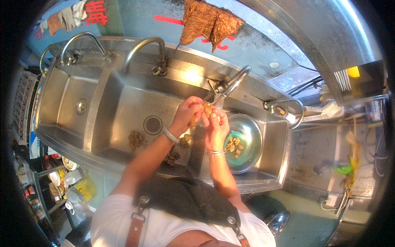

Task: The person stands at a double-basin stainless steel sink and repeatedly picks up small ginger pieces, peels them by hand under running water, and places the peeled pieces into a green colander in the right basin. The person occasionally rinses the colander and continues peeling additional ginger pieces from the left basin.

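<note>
Over the middle stainless basin, both hands are close together with the fingertips pinched. My left hand (186, 115) and my right hand (218, 126) grip a knobby yellow-brown food piece (207, 108), possibly ginger or mushroom. Another brown bit (192, 123) shows below my left fingers. Darker clumps (136, 139) of similar stuff lie on the basin floor, with more clumps (172, 158) under my forearms. Right of my right wrist, a round metal bowl (258, 139) holds a green strainer (245, 157) with several small brown chunks (234, 146) in it.
A curved faucet (237, 81) reaches over the sink just beyond my hands. Another tall faucet (145, 46) rises at the back left. A sink divider (98, 102) separates the left basin. A brown cloth (209, 23) hangs at the back wall. Shelves with containers (70, 163) stand lower left.
</note>
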Motion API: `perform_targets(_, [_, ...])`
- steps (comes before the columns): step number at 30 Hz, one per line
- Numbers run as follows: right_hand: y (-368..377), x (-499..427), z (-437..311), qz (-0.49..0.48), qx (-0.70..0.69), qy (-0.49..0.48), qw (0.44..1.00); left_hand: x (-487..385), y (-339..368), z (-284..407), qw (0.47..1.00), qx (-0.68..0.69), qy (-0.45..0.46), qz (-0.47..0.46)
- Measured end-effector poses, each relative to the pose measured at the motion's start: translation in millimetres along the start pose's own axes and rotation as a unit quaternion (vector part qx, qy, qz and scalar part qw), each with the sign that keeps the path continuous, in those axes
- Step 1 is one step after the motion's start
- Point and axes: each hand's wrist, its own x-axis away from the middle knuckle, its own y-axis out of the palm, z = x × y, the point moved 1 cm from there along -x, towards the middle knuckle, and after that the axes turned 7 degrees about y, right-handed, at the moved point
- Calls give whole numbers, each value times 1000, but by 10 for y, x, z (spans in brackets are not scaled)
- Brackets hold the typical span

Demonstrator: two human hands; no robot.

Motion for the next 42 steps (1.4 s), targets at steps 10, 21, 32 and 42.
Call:
perform_targets(10, [-164,-346,37,-25,192,28,981,-71,123,77,876,-444,179,-60])
perform_targets(21, [-1,-140,70,-68,267,-95,957,-142,-43,-297,989,-136,-22,-58])
perform_targets(32, [-290,-210,-21,19,52,55,997,-211,-325,-377,931,301,-205,21])
perform_targets(42, [-232,-168,-53,-45,13,81,996,-38,-20,-210,979,191,-77,3])
